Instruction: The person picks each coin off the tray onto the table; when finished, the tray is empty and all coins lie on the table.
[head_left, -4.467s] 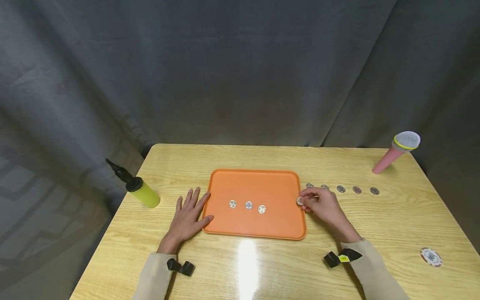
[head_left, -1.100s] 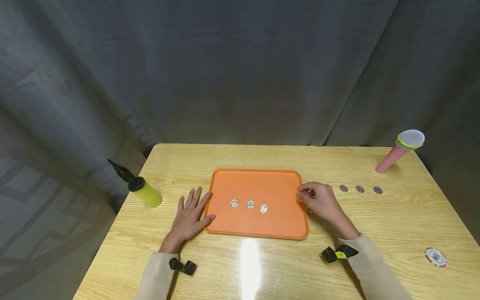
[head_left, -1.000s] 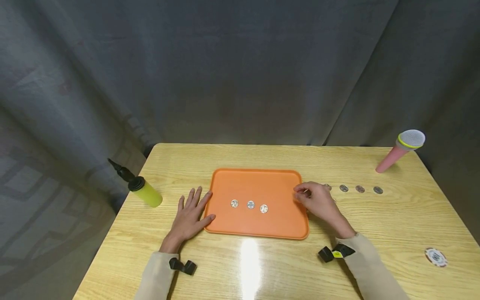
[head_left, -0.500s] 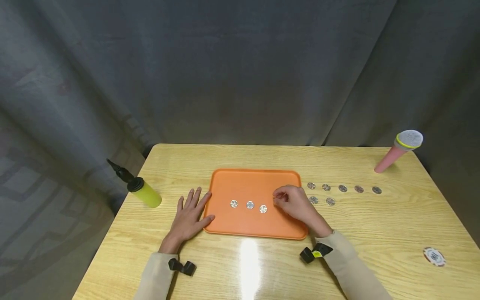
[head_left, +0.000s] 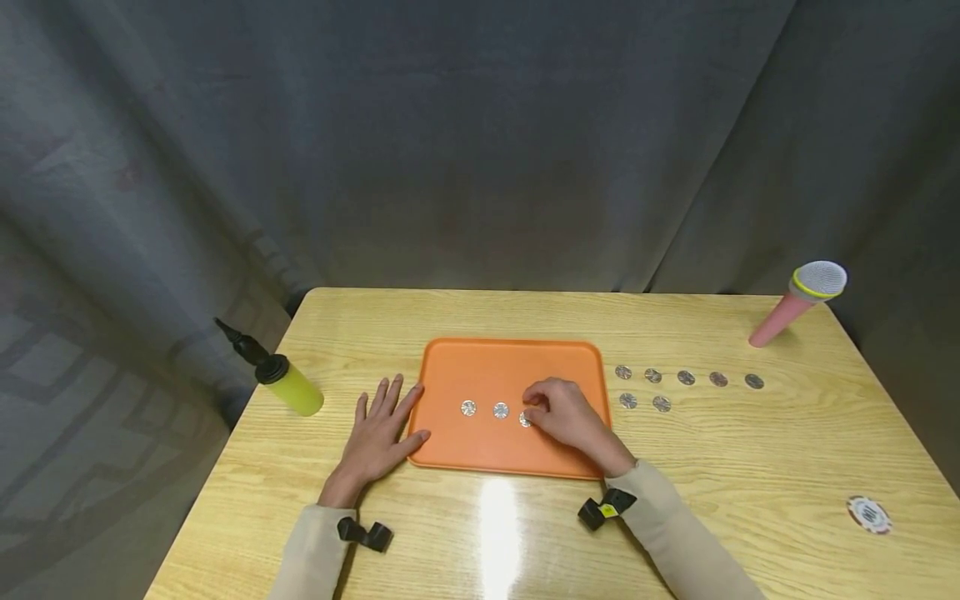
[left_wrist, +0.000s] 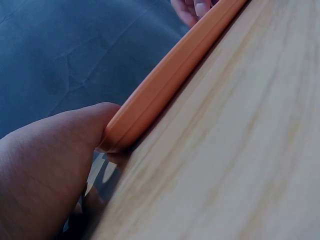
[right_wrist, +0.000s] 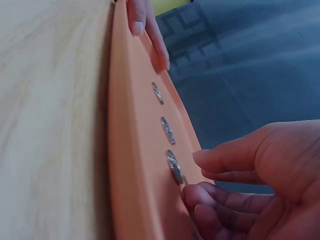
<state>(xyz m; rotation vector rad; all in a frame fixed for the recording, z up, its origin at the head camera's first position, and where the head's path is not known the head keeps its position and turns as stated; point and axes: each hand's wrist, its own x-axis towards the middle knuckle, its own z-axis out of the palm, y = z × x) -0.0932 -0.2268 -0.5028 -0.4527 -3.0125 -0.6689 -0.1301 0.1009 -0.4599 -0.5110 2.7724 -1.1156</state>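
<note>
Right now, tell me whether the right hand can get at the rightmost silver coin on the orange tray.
Likely yes: the right hand is close by that coin, with nothing visible between them.

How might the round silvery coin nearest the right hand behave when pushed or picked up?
The round silvery coin looks metallic, so it is probably stiff. On the smooth orange rectangular tray, it would likely slide rather than roll. Its thin edge may make it fiddly for the right hand to pinch.

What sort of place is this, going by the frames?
Likely a staged recording setup rather than a lived-in room: a dark grey curtain hangs behind the wood-grain table, and black wrist cameras are in view.
</note>
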